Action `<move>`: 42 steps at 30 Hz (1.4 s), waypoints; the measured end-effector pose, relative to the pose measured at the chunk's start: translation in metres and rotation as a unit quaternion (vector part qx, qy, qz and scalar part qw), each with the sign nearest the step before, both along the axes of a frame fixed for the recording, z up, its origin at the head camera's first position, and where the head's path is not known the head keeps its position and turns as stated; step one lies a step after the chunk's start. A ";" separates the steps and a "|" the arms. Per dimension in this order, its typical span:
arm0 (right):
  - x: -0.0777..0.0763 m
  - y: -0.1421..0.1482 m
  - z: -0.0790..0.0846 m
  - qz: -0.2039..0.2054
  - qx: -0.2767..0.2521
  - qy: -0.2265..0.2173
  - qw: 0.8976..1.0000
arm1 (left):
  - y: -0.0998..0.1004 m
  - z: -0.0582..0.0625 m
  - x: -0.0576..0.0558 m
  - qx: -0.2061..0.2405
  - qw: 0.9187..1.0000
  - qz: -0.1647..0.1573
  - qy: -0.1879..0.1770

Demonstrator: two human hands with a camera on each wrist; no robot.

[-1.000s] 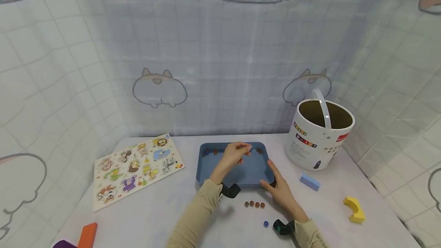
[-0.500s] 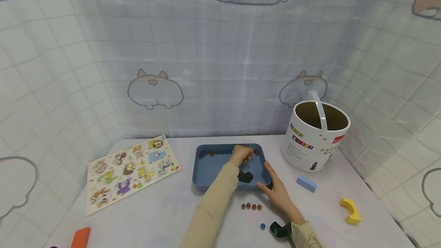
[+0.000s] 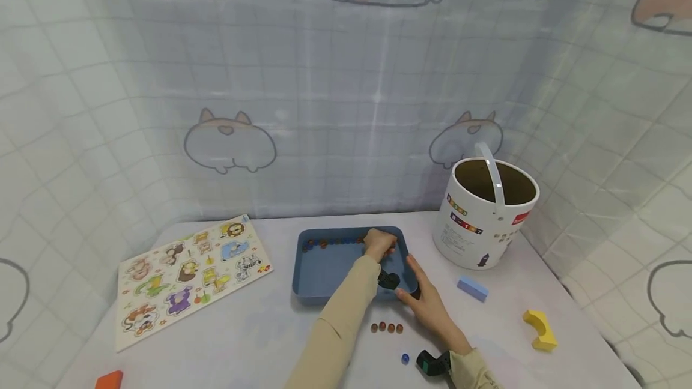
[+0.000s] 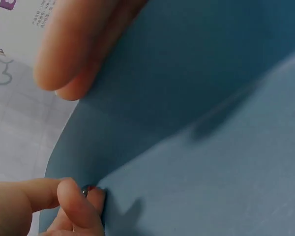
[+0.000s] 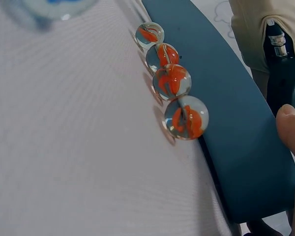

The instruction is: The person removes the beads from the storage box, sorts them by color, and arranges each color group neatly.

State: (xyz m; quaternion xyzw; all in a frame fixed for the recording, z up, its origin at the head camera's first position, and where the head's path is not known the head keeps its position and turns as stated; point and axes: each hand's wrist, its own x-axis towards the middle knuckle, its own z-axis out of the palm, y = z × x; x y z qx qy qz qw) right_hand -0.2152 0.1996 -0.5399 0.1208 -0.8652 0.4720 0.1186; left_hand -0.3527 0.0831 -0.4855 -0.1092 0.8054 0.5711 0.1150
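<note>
My left hand (image 3: 380, 244) reaches into the far right of the blue tray (image 3: 330, 272). In the left wrist view, its thumb and finger pinch a small marble (image 4: 85, 190) close to the tray floor. Blue and orange marbles (image 3: 323, 244) form a row along the tray's far side, partly hidden by that hand. My right hand (image 3: 429, 305) touches the tray's near right corner with straight, spread fingers. Its thumb (image 5: 291, 129) lies over the rim in the right wrist view. Several orange-swirled marbles (image 5: 172, 82) line up just outside the near wall; a blue marble (image 3: 405, 359) lies closer to me.
A white bucket (image 3: 476, 230) with a handle stands behind on the right. In front of it lie a light blue block (image 3: 473, 288) and a yellow arch block (image 3: 540, 330). An animal puzzle board (image 3: 189, 284) is at left, with an orange block (image 3: 109, 380) nearer me.
My left hand has gone down and rightward into the tray's far right part. The right hand has stayed at the corner. The head view has shifted slightly to the right.
</note>
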 end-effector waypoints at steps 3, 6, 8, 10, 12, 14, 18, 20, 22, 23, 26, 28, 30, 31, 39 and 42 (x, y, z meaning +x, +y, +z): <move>-0.001 0.000 0.000 0.001 0.002 0.003 1.000 | 0.001 -0.001 0.000 -0.013 1.000 0.005 0.019; 0.000 0.000 -0.001 0.001 0.002 0.004 1.000 | 0.001 -0.003 0.000 -0.018 0.999 0.007 0.034; 0.000 -0.001 -0.001 0.004 0.001 0.003 1.000 | -0.001 -0.002 0.001 -0.029 0.999 0.002 0.036; -0.001 -0.003 0.000 0.006 -0.002 0.000 1.000 | -0.002 -0.002 0.001 -0.035 0.999 -0.008 0.028; -0.001 -0.004 0.000 0.007 -0.004 -0.002 1.000 | -0.004 -0.003 0.002 -0.035 0.999 -0.020 0.015; -0.001 -0.006 0.000 0.009 -0.004 -0.003 1.000 | -0.006 -0.003 0.002 -0.035 0.999 -0.029 0.005; -0.001 -0.007 0.001 0.011 0.002 -0.002 1.000 | -0.009 -0.003 0.002 -0.047 0.998 -0.045 0.004; -0.001 -0.007 0.001 0.010 0.004 -0.001 1.000 | -0.010 -0.002 0.004 -0.064 0.996 -0.056 0.011; -0.001 -0.007 0.002 0.008 0.004 0.003 1.000 | -0.010 -0.002 0.005 -0.076 0.995 -0.067 0.020; 0.000 -0.007 0.003 0.007 0.003 0.004 1.000 | -0.011 -0.001 0.006 -0.081 0.994 -0.074 0.023; 0.001 -0.007 0.004 0.005 0.001 0.012 1.000 | -0.013 0.000 0.010 -0.091 0.991 -0.096 0.029; 0.001 -0.008 0.004 0.005 0.000 0.010 1.000 | -0.015 0.000 0.011 -0.096 0.989 -0.107 0.028; 0.002 -0.008 0.003 0.007 0.003 0.005 1.000 | -0.020 0.001 0.013 -0.102 0.988 -0.115 0.028; 0.002 -0.008 0.003 0.008 0.004 0.004 1.000 | -0.023 0.002 0.014 -0.097 0.988 -0.117 0.030; 0.001 -0.002 0.002 0.005 -0.003 -0.007 1.000 | -0.049 0.029 0.028 -0.003 0.988 -0.143 0.064; 0.001 0.000 0.001 0.005 -0.002 -0.011 1.000 | -0.058 0.041 0.043 0.011 0.982 -0.165 0.093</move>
